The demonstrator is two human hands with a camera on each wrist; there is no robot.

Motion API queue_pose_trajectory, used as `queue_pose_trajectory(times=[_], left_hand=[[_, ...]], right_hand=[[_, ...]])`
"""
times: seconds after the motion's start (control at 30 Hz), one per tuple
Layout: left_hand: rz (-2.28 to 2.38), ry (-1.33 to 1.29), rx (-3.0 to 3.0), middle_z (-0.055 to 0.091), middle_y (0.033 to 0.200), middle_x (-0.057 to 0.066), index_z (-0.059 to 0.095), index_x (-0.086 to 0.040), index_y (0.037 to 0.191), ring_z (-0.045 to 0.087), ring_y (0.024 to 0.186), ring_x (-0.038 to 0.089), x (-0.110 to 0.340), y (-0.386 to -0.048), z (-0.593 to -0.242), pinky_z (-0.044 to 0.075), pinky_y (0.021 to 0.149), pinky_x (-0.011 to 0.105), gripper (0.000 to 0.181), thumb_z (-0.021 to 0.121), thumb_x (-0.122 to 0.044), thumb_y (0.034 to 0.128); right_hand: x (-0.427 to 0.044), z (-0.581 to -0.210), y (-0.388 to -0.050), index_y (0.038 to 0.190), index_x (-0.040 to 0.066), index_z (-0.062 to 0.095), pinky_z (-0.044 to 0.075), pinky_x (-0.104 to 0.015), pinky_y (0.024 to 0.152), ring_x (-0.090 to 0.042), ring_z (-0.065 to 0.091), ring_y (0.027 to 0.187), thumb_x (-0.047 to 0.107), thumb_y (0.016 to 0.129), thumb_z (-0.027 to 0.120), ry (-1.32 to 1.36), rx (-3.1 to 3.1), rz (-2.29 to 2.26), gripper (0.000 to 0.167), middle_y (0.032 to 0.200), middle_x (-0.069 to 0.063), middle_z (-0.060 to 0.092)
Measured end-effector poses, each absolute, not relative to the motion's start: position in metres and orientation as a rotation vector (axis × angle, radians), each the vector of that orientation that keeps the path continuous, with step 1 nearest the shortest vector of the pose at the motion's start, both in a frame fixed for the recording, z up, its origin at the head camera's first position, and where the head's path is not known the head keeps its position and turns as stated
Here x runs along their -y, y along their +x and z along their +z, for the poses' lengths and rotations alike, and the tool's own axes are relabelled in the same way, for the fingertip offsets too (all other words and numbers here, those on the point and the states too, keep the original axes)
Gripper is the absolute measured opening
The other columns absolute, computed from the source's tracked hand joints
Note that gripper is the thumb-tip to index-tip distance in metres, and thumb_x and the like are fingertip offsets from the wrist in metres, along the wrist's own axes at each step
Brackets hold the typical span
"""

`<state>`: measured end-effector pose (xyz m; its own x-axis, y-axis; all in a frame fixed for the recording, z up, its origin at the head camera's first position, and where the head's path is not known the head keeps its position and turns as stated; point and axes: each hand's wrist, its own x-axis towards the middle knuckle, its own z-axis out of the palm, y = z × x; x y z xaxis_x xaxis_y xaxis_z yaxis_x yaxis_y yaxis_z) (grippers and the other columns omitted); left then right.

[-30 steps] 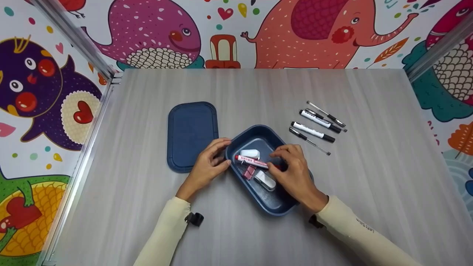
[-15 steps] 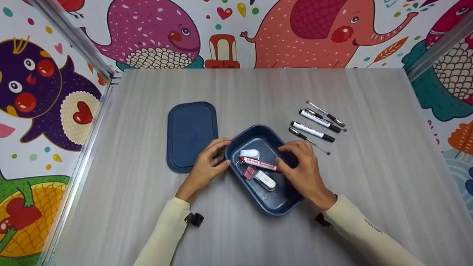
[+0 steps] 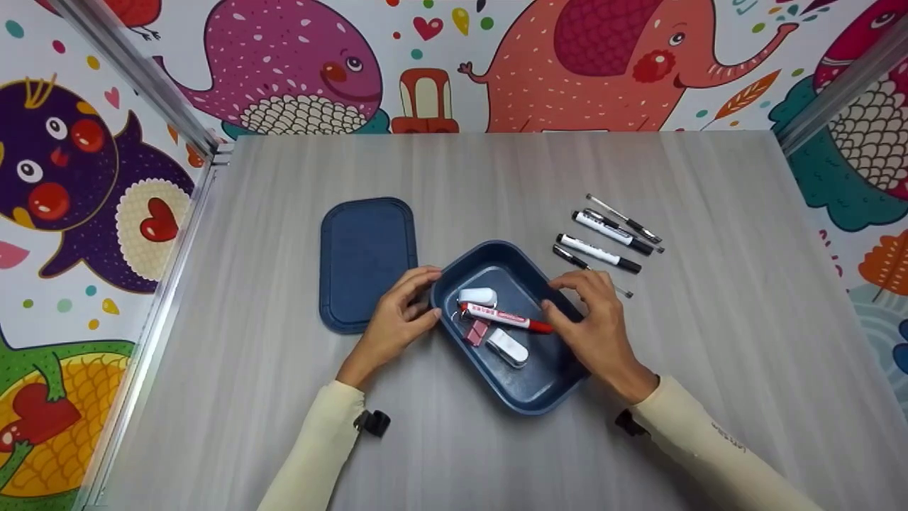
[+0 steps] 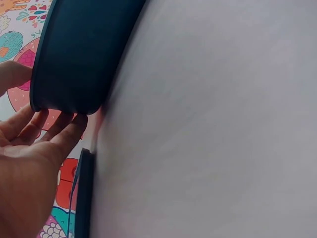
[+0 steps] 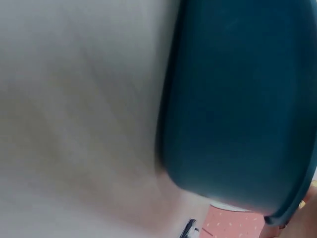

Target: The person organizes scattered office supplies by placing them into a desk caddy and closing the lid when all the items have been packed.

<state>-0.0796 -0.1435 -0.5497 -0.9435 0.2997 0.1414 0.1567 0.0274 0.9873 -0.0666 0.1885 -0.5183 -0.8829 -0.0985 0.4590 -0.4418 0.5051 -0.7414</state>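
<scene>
My left hand [image 3: 397, 312] holds the left corner of an open dark-blue box [image 3: 489, 377], fingers and thumb on either side of that corner. In the left wrist view its fingertips touch the box's outer wall. Over the box's right rim hovers my right hand [image 3: 596, 323], thumb and fingers apart with nothing between them. A red-capped white marker [image 3: 504, 317] lies inside the box. Around it are a white rounded piece [image 3: 477, 297], a small pink block [image 3: 476, 332] and a white piece with a metallic side [image 3: 508, 348].
A matching blue lid [image 3: 367, 266] lies flat behind and left of the box. Several pens and black-capped markers lie at the right, including a white marker [image 3: 596, 252] and a clear pen [image 3: 624, 218]. Printed walls border the table.
The right hand has let go of the red marker and drawn back right toward the box's rim. The marker now rests in the box, its red cap showing. The left hand has stayed put.
</scene>
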Motion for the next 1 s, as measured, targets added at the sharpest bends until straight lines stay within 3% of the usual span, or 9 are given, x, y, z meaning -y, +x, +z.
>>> queue_pose_trajectory(times=[0.67, 1.0], left_hand=[[2.058, 0.485, -2.189, 0.053, 0.158, 0.017, 0.062, 0.005, 0.149, 0.055, 0.144, 0.035, 0.144, -0.080, -0.549, 0.055, 0.104, 0.032, 0.053, 0.075, 0.007, 0.0977], [2.057, 0.484, -2.169, 0.049, 0.161, 0.020, 0.059, 0.006, 0.151, 0.052, 0.147, 0.038, 0.144, -0.079, -0.549, 0.054, 0.105, 0.031, 0.056, 0.075, 0.007, 0.0976]], right_hand=[[-0.224, -0.536, -0.081, 0.108, -0.004, 0.076, 0.040, -0.027, 0.090, -0.024, 0.054, 0.105, -0.006, 0.082, 0.088, 0.382, 2.406, 1.212, 0.028, 0.111, -0.016, 0.074], [-0.243, -0.549, -0.091, 0.107, -0.006, 0.076, 0.039, -0.035, 0.092, -0.039, 0.055, 0.105, -0.006, 0.083, 0.085, 0.380, 2.456, 1.081, 0.026, 0.108, -0.019, 0.073]])
